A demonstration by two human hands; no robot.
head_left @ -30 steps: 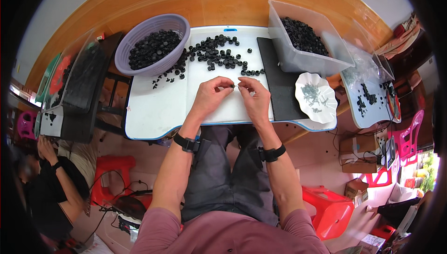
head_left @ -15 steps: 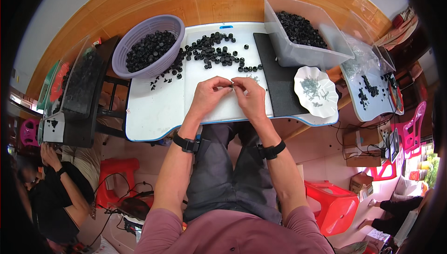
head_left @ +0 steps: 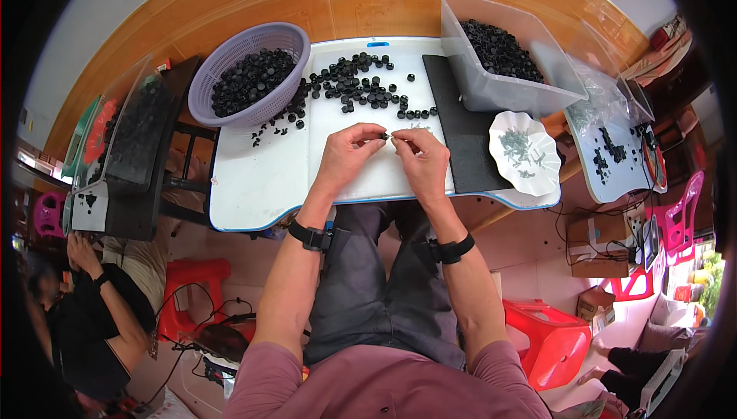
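Note:
My left hand (head_left: 347,156) pinches a small black part (head_left: 385,136) between thumb and fingertips, over the white table (head_left: 257,181). Just to its right, my right hand (head_left: 424,162) is closed in a pinch too, its fingertips a small gap from the part; whatever they hold is too small to make out. Beyond my hands lie scattered round black knobs (head_left: 374,100), and a few small clear pieces (head_left: 417,125) lie by the right fingers. Tiny black pieces (head_left: 265,133) lie to the left, below the basket.
A purple basket (head_left: 201,85) of black parts stands back left. At right, a clear bin (head_left: 499,90) of black parts stands by a black mat (head_left: 468,150) and a white scalloped dish (head_left: 546,177) of small clear pieces. Another person (head_left: 115,304) sits at left; red stools (head_left: 549,342) stand below.
My fingertips, which met half a second ago, are now slightly apart. The right hand has shifted a little to the right, and the black part shows at my left fingertips.

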